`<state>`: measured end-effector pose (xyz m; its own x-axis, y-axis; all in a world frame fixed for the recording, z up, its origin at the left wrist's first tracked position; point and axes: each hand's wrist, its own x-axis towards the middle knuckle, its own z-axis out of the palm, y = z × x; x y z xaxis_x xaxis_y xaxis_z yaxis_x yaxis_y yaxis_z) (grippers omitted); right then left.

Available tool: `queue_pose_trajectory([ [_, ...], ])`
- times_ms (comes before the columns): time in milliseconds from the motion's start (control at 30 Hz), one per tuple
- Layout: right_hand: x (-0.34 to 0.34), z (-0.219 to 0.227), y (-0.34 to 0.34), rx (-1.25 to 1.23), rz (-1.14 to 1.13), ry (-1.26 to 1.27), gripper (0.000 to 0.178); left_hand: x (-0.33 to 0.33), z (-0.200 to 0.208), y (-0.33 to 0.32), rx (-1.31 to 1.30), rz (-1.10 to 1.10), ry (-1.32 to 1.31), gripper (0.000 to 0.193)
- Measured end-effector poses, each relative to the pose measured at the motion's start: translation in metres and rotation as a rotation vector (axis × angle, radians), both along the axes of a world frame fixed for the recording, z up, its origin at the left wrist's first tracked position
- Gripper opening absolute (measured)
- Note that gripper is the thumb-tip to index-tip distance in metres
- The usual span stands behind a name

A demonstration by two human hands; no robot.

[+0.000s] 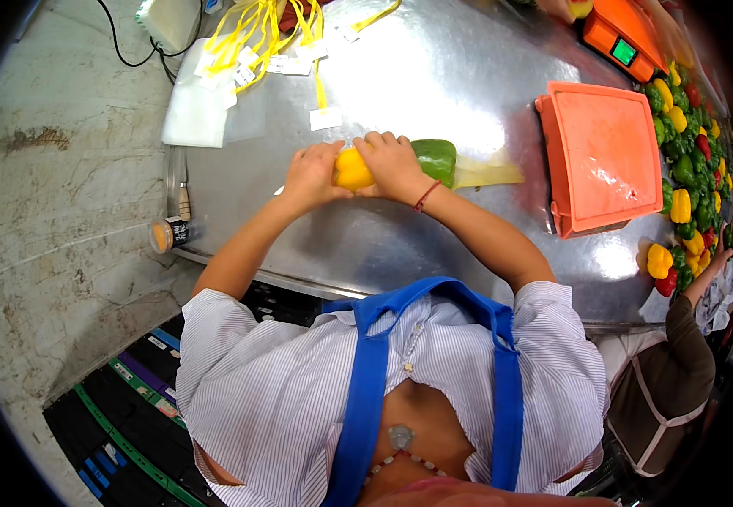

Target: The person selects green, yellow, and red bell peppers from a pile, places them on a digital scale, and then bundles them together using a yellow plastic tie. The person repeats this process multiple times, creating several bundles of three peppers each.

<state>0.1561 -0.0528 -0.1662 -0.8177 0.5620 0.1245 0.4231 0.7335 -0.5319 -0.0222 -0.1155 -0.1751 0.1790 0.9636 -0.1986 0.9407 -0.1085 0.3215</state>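
Observation:
A yellow bell pepper (353, 171) lies between my two hands over the metal table. My left hand (309, 175) is closed round its left end. My right hand (396, 171) is closed on its right side, and the fingers cover part of it. Just right of that hand, partly hidden by it, is a green bell pepper (436, 160). A flat, see-through yellow strip (489, 174), perhaps netting, trails rightward from the green pepper. Whether it also wraps the yellow pepper, I cannot tell.
Yellow net strips with white tags (257, 51) lie far left by a clear plastic sheet (196, 106). An upturned orange crate (603, 160) stands right, beside many mixed peppers (683, 173). An orange scale (624, 42) is far right. Another person's arm (705, 270) reaches toward the peppers.

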Motion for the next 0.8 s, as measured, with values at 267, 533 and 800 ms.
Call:
queue_pose_trajectory([
  [267, 0.008, -0.028, 0.012, 0.028, 0.117, 0.136, 0.074, 0.000, 0.002, 0.008, -0.094, -0.071, 0.042, 0.089],
  [533, 0.037, -0.014, 0.016, -0.060, 0.059, -0.089, 0.092, 0.016, 0.009, 0.009, -0.034, -0.054, 0.069, 0.091],
  [800, 0.105, -0.004, 0.032, -0.314, -0.097, -0.238, 0.089, 0.059, 0.004, 0.032, -0.112, -0.143, -0.068, 0.084],
])
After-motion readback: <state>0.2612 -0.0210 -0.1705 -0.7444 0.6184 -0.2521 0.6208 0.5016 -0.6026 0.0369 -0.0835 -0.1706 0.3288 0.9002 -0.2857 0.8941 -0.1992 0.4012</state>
